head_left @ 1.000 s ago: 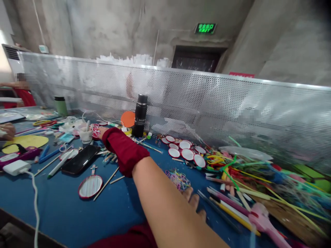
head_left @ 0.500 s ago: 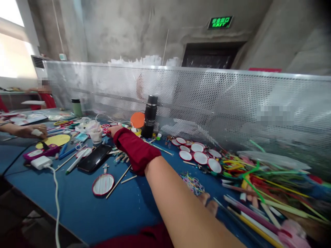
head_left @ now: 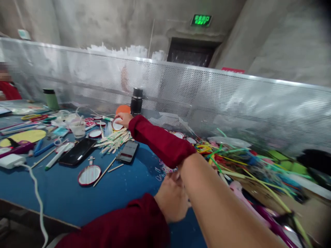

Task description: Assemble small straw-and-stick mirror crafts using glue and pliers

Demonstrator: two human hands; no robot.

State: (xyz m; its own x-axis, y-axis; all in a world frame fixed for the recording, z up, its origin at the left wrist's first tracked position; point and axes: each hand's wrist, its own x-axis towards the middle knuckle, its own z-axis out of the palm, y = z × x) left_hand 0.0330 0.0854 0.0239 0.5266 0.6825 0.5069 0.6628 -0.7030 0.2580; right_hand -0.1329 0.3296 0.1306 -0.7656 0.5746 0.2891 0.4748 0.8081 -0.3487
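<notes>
My right hand (head_left: 125, 119) reaches far across the blue table, its fingers closed on a small round white disc with a red rim (head_left: 118, 124). Below it lies a pile of small wooden sticks (head_left: 113, 140), next to a grey-screened phone (head_left: 129, 151). Nearer to me, my left hand (head_left: 172, 198) is low over the table, beside the right forearm. Its fingers are bent and partly hidden, so I cannot tell whether they hold anything. Just beyond them are thin coloured rubber bands (head_left: 162, 169). Another red-rimmed disc with a stick cross on top (head_left: 89, 175) lies at left.
A black phone (head_left: 77, 152), a white cup (head_left: 77, 129) and a white charger with cable (head_left: 11, 161) are at left. A black flask (head_left: 136, 102) stands by the perforated metal screen (head_left: 181, 89). Coloured pipe cleaners (head_left: 248, 165) are heaped at right.
The view has swung right. My right hand has moved from the red pieces near the cup to the disc above the sticks. My left hand has come further into view.
</notes>
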